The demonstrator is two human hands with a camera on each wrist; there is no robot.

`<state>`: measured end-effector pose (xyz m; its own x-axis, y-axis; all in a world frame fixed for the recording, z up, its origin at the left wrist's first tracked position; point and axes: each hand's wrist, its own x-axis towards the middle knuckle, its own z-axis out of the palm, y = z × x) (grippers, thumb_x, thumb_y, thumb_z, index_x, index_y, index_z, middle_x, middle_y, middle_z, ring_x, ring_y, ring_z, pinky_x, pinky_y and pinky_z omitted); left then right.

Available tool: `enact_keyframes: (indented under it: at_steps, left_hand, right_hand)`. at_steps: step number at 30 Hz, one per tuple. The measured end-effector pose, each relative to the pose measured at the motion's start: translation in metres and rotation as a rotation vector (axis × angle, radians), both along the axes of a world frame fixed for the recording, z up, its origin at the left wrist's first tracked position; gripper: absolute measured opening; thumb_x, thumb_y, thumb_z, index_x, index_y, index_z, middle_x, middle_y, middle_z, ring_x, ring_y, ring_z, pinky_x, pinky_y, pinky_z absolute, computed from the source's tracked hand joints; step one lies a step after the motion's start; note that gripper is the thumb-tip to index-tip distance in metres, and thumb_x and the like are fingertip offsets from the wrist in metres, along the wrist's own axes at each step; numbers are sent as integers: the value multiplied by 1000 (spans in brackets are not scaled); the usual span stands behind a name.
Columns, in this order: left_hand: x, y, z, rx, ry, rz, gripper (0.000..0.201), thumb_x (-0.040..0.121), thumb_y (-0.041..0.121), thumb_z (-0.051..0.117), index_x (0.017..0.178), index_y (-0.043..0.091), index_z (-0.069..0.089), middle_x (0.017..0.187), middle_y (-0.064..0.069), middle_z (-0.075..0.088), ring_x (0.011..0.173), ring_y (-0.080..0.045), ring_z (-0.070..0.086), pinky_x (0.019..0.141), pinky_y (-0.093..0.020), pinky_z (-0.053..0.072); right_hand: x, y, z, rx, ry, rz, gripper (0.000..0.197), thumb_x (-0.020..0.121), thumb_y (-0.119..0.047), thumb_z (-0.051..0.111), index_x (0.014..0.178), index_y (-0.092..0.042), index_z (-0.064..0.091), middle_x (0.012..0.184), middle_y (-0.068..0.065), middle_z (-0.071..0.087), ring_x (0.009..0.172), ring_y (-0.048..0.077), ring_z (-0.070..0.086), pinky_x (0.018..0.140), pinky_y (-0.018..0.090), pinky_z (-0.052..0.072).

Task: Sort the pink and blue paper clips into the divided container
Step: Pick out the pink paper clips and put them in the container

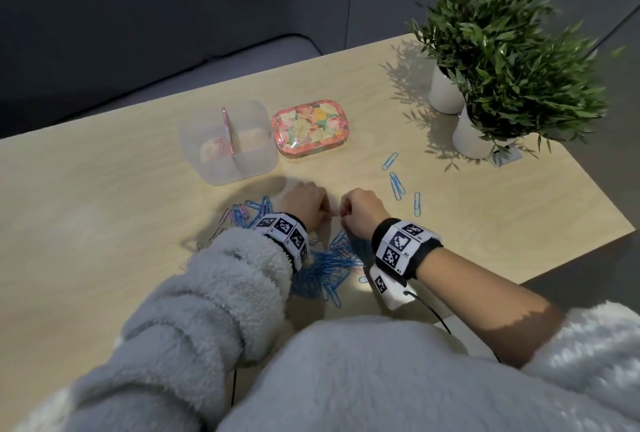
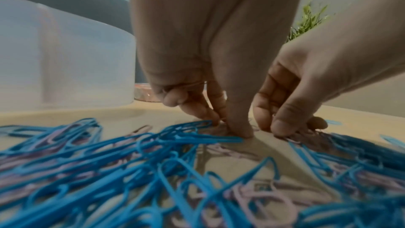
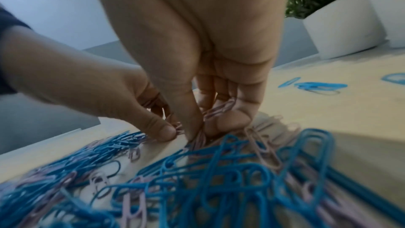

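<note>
Two hands are down low on the table (image 1: 104, 189), close together, at the far edge of a big pile of paper clips (image 1: 329, 268). The pile is a mix of blue clips and pink clips, and it lies on the near side of the divided container (image 1: 228, 144), a see-through plastic box with a wall down its middle. The left hand (image 1: 304, 204) has its fingers curled, and its fingertips (image 2: 241, 127) press down on the table among pink clips; whether it holds one I cannot tell. The right hand (image 1: 360, 209) is curled too, and it holds some pink clips (image 3: 219, 110) tucked under its fingers while its thumb and finger pinch at more on the table. Between the two hands a bit of pink clip (image 1: 333, 212) peeks out. Some pink clips already lie inside the container, in its left part. Just to the right of the container sits a flowery tin (image 1: 310, 128) with its lid on. A few loose blue clips (image 1: 396, 185) lie farther right of the container, apart from the pile. Two green plants in white pots (image 1: 467, 137) stand well off to the right of the container, near the table's far corner. Fluffy grey sleeves (image 1: 207, 293) cover the arms, with the right one pushed up.
</note>
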<state>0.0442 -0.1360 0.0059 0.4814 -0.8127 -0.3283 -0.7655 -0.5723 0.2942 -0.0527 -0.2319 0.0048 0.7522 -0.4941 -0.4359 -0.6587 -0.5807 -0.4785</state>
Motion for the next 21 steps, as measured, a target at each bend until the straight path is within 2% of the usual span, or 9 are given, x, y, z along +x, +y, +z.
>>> enact_keyframes:
  at_steps: [2,4,7,11,13,16,18,19,21]
  left_hand:
    - [-2,0,0,-22,29,-2,18,88,22,56,102,12,62,113,-12,60,111,-28,50,92,-37,43]
    - [-2,3,-1,-67,73,29,18,89,22,55,101,10,61,109,-13,63,108,-28,52,90,-39,44]
    - [-3,8,2,-173,186,96,18,90,18,53,102,6,59,108,-14,64,104,-29,56,88,-36,45]
    - [2,8,8,-303,373,257,20,93,12,47,106,5,61,98,-2,60,91,-17,55,80,-24,42]
    - [2,4,10,-360,580,390,19,93,9,43,91,8,62,82,3,57,73,-11,52,67,-22,41]
    - [1,-4,15,-415,868,639,28,92,8,39,68,13,52,67,-1,50,57,-12,48,53,-22,34]
    - [-1,-7,15,-374,953,682,26,90,15,43,64,13,48,65,-2,48,54,-14,45,50,-24,30]
    - [-2,-8,14,-348,926,632,27,90,19,47,64,15,46,64,-1,46,53,-13,43,50,-24,30]
    - [-5,-7,8,-294,703,421,25,89,23,55,66,17,47,63,2,45,56,-12,42,52,-24,33]
  right_hand:
    - [-1,-5,1,55,-35,-36,18,78,-2,52,74,-11,66,85,11,69,83,30,63,73,28,49]
    - [-4,-14,1,190,-113,-159,23,77,1,51,62,-13,61,63,5,62,59,23,60,57,22,46]
    - [-14,-33,9,533,-273,-458,26,84,8,55,64,-9,58,55,9,57,39,14,54,39,18,43]
    - [-33,-59,26,876,-423,-702,23,89,12,46,72,-1,54,45,4,61,38,9,61,43,19,54]
    - [-41,-71,24,934,-414,-791,25,91,9,40,76,-4,54,44,1,61,39,9,59,42,20,53]
    - [-50,-76,17,977,-303,-833,27,94,-5,34,77,-10,54,52,1,54,37,10,51,42,22,53]
    - [-53,-71,9,927,-224,-741,23,93,-17,42,72,-13,51,53,0,41,34,10,36,34,18,39]
    - [-54,-66,4,822,-217,-652,19,90,-18,49,72,-12,52,54,1,39,36,10,32,34,16,32]
    - [-56,-55,-1,452,-210,-347,5,82,-11,63,78,-12,60,56,1,45,46,14,39,45,18,35]
